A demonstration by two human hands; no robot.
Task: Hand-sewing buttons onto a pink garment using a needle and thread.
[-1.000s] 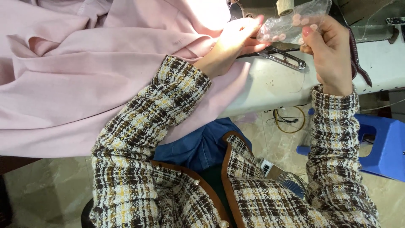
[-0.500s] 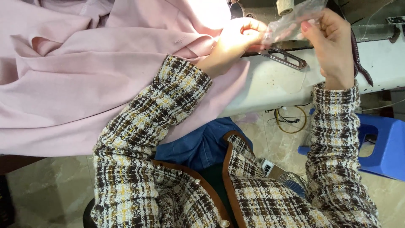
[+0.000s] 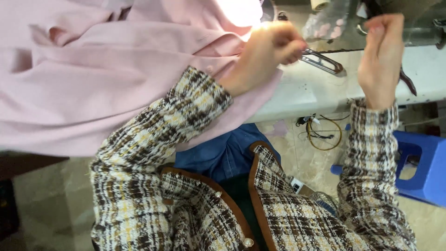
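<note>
The left hand [image 3: 267, 51] is clenched into a loose fist over the pink fabric [image 3: 107, 79] at the edge of the white counter [image 3: 320, 90]. The right hand [image 3: 381, 56] pinches a clear plastic bag [image 3: 331, 22], raised above the counter beside metal snips [image 3: 323, 62].

One package shows: a small clear plastic bag [image 3: 332, 21], crinkled and see-through, with pale pink bits inside. My right hand [image 3: 382, 56] holds it up by its right edge, above the white table [image 3: 306, 90], just right of my left hand [image 3: 269, 51]. I see no labels, signs or screens.
</note>
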